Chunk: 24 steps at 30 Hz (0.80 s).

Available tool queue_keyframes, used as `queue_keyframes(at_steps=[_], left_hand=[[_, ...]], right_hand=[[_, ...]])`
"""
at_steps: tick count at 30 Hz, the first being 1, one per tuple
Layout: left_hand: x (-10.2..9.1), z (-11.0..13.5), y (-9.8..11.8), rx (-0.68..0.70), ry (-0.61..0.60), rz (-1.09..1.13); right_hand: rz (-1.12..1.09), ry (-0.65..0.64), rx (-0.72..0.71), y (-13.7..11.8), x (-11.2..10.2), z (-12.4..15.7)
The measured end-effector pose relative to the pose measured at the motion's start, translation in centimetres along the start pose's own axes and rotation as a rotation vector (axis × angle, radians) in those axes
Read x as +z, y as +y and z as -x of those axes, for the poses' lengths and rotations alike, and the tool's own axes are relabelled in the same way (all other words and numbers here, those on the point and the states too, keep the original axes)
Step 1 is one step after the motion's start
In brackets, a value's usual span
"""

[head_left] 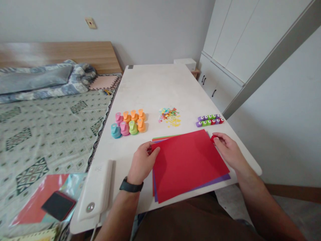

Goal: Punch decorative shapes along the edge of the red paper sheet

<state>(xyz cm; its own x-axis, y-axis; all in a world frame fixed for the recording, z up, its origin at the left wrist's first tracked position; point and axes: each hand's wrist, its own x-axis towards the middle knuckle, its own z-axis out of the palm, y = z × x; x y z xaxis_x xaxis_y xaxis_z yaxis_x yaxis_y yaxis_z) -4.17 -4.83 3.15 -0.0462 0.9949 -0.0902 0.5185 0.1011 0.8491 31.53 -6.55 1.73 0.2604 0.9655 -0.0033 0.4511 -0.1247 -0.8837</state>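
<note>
A sheet of red paper [188, 164] lies tilted over a purple sheet [220, 178], with orange and green edges showing beneath. My left hand [143, 161] pinches the red sheet's upper left corner, thumb on top. Beside the upper right edge of the sheet, my right hand [228, 149] grips a small red paper punch [213, 138] between thumb and fingers. Small punches [210, 120] in purple, green and red stand in two rows beyond that hand. Larger lever punches [128, 123] in pink, orange, blue and green are grouped at the left.
Loose colourful paper cutouts [169, 115] are scattered mid-table. A long white device [96, 189] with a cord sits at the table's left front. On the bed, a dark phone-like object [58, 205] rests on plastic-wrapped paper [32, 211]. A white box [185, 63] stands beyond the table.
</note>
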Motion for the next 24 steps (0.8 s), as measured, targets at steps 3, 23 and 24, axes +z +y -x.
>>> queue_keyframes(at_steps=[3, 23, 24], left_hand=[[0.1, -0.1, -0.1, -0.035, -0.049, 0.065], [0.7, 0.4, 0.5, -0.07, -0.102, 0.205], [0.9, 0.5, 0.3, -0.079, -0.118, 0.24]], right_hand=[[-0.018, 0.005, 0.005, 0.2, 0.0, 0.0], [-0.077, 0.011, 0.001, 1.0, -0.1, 0.1], [-0.08, 0.011, 0.0, 1.0, -0.1, 0.1]])
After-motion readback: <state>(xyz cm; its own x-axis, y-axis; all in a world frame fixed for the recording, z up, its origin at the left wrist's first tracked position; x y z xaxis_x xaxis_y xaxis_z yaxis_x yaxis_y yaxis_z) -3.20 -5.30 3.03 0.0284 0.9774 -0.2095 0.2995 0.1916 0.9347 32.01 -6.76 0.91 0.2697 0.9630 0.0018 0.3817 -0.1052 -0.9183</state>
